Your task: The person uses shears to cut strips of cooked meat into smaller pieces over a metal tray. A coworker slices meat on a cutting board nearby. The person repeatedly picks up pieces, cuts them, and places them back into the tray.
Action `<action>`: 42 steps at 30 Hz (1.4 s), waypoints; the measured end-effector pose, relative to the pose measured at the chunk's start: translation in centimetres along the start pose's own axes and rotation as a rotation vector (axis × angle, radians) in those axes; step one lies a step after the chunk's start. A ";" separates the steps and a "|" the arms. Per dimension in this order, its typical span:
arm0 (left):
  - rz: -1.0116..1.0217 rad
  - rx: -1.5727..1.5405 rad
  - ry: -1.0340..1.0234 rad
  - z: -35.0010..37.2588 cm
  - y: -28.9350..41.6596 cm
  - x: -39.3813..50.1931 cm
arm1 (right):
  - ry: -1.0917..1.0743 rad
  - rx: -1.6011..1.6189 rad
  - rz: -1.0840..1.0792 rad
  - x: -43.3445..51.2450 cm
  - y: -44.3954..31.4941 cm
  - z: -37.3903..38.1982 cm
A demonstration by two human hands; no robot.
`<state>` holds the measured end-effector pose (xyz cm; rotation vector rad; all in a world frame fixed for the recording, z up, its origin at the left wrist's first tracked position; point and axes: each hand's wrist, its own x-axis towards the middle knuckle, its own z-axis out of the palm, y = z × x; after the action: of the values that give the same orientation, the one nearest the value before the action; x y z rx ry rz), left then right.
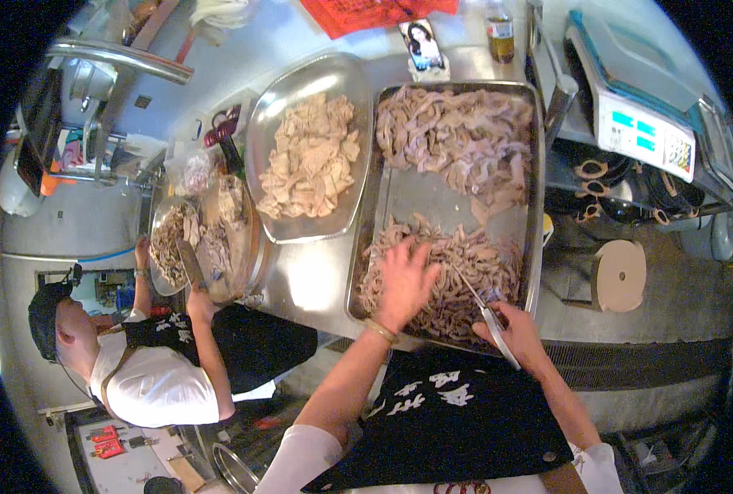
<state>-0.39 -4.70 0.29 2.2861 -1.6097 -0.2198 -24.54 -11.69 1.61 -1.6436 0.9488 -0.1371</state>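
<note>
A rimmed steel tray lies before me, holding two heaps of meat strips. Broader pieces fill its far end; thinner cut strips cover the near end. My left hand, slightly blurred, rests over the thin strips with its fingers apart and nothing gripped. At the tray's near right corner, my right hand holds a slim, pale metal tool. Its narrow tip reaches into the thin strips towards my left hand. Whether it is a knife or scissors, I cannot tell.
Left of the tray stands a clear tub of pale folded pieces. A co-worker holds a cleaver by a round chopping board. A propped phone and a bottle stand behind; a digital scale is at right.
</note>
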 end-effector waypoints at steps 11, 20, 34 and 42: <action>-0.075 0.213 0.040 2.4 -3.0 -1.0 | 0.190 -0.035 0.070 0.8 2.5 0.0; -0.233 -0.070 0.114 1.3 -7.0 -4.3 | 0.187 -0.021 0.058 1.0 3.1 1.1; -0.171 0.104 0.015 0.7 -5.2 -4.6 | 0.187 0.048 0.113 0.9 2.5 0.2; 0.078 -0.093 0.155 1.3 -0.4 3.3 | 0.234 0.179 0.175 0.1 3.2 -0.4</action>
<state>0.72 -7.94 -0.89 2.1110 -1.5722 -0.0937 -26.28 -12.03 -1.12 -1.3928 1.2179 -0.2911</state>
